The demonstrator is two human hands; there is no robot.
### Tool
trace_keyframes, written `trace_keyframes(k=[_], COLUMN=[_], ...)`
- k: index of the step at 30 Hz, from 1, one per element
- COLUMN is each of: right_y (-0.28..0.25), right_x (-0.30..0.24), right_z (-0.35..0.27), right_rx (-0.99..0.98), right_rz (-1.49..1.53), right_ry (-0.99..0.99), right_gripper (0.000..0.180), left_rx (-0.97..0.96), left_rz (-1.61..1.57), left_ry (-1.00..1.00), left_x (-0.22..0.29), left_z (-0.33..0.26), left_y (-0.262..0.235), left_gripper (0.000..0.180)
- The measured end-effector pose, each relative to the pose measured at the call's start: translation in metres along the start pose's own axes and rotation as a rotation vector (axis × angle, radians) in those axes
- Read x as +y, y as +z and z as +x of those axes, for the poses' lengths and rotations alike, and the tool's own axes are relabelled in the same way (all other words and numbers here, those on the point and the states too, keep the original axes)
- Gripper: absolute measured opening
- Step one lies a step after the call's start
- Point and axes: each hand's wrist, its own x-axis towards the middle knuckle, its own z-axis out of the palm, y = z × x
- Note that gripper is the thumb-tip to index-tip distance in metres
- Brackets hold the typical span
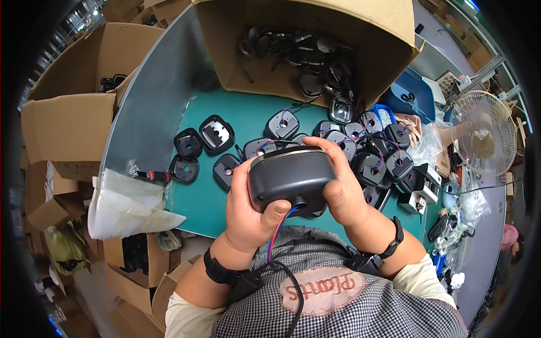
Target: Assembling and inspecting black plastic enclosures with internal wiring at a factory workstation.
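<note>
Close in front of me, a black rounded plastic housing (290, 177) is held up above the table. My left hand (243, 205) grips its left side, thumb at the lower front. On the right side my right hand (344, 194) is wrapped round it, fingers over the far edge. Red and blue wires (277, 231) come out of a hole in its near face and hang down beside my left thumb. A thin pale rim runs along its top. Beyond my hands lie several black housings (282, 124) with centre holes, many with red and blue wires.
A cardboard box (377, 50) on its side at the far end holds dark parts with clear lenses (340, 110). The table (197, 205) is green. A grey panel (147, 101) and foam sheet (127, 205) border the left. A fan (483, 135) and blue bin (414, 96) stand right.
</note>
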Motion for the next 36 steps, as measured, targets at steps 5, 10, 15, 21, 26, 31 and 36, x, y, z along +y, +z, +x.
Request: trace_keyframes(k=[5,10,15,21,26,31,36], right_y=[0.000,-0.002,0.000,-0.001,-0.004,-0.008,-0.006], right_x=[-0.009,-0.014,-0.014,-0.013,-0.009,-0.001,0.003], right_z=[0.003,0.005,0.006,0.008,0.014,0.023,0.026], right_rx=[0.000,-0.017,0.058,0.037,0.040,0.054,0.086], right_rz=[-0.102,-0.108,0.033,0.013,-0.019,-0.333,-0.228], right_ry=[-0.027,-0.022,-0.105,-0.146,-0.106,-0.159,-0.044], right_gripper=[0.091,0.087,0.085,0.084,0.089,0.093,0.081], left_rx=[-0.013,-0.044,-0.212,-0.235,-0.208,-0.088,-0.111], left_rz=[0.070,0.025,0.153,0.154,0.176,0.078,0.176], left_ry=[0.029,0.030,0.153,0.222,0.159,0.122,0.156], left_x=[0.008,0.011,0.014,0.012,0.005,-0.012,-0.018], left_z=[0.002,0.008,0.020,0.026,0.027,0.032,0.041], left_y=[-0.001,-0.002,-0.009,-0.011,-0.012,-0.005,-0.004], left_gripper=[0.091,0.090,0.090,0.092,0.092,0.101,0.094])
